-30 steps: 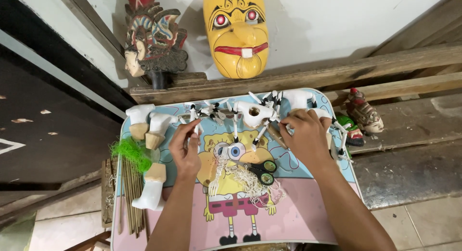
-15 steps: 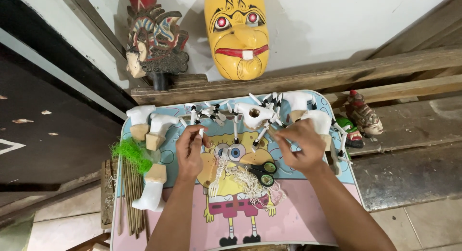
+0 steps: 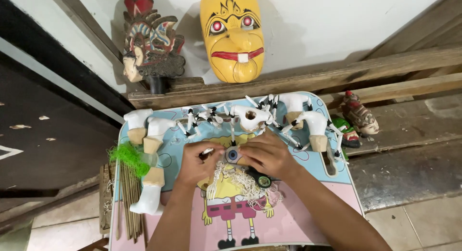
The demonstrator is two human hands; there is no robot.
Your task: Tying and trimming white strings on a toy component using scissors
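Head view, surface: a small surface (image 3: 332, 203) with a cartoon print in pale blue and pink is filling the lower middle of the picture.
Left hand: the left hand (image 3: 196, 162) is resting near the centre, fingers curled, thumb and forefinger pinching a small white piece with a dark tip (image 3: 207, 151).
Right hand: the right hand (image 3: 267, 155) is lying just at 3 o'clock of the left, palm down, fingers bent and pressing on something beneath them; what it is holding cannot be told.
Thread: a tangle of pale thread (image 3: 243, 182) is lying at 6 o'clock of both hands, touching the right one.
Dark disc: a black round piece (image 3: 263, 180) is sitting under the right wrist.
White parts: white carved pieces with black-striped sticks (image 3: 250, 117) are lying at 12 o'clock of the hands, near the far edge.
Left pieces: white and tan wooden pieces (image 3: 147, 131) are standing at 10 o'clock; a green tuft (image 3: 129, 156) and thin sticks (image 3: 129, 200) are lying at 9 o'clock.
Wall: a yellow mask (image 3: 233, 37) and a painted puppet head (image 3: 151, 46) are leaning at 12 o'clock, behind the surface.
Bench: small painted figures (image 3: 358, 117) are lying at 2 o'clock.
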